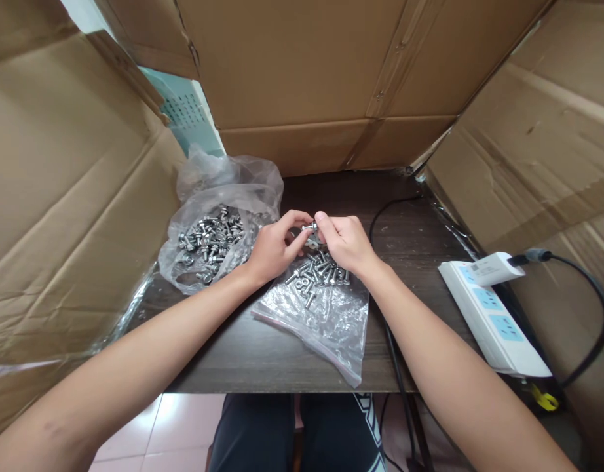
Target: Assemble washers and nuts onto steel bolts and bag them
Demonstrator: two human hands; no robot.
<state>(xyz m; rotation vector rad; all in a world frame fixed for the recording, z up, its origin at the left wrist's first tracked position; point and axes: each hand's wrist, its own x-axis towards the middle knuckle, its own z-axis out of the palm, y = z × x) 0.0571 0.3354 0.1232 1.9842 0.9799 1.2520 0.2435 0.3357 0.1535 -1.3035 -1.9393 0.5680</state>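
This single view looks out from my head, forward and steeply down, from close above. My left hand (271,248) and right hand (350,241) sit near its middle, my forearms (184,334) run in from the lower corners, and my dark trousers (260,436) show at the bottom edge. It takes in the dark wood-grain tabletop (211,360) and faces an upright cardboard panel (292,65) beyond.

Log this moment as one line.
left hand: holding metal bolt; right hand: holding same bolt; nearby: bolt pile, clear bag; left: bag of bolts; right: power strip
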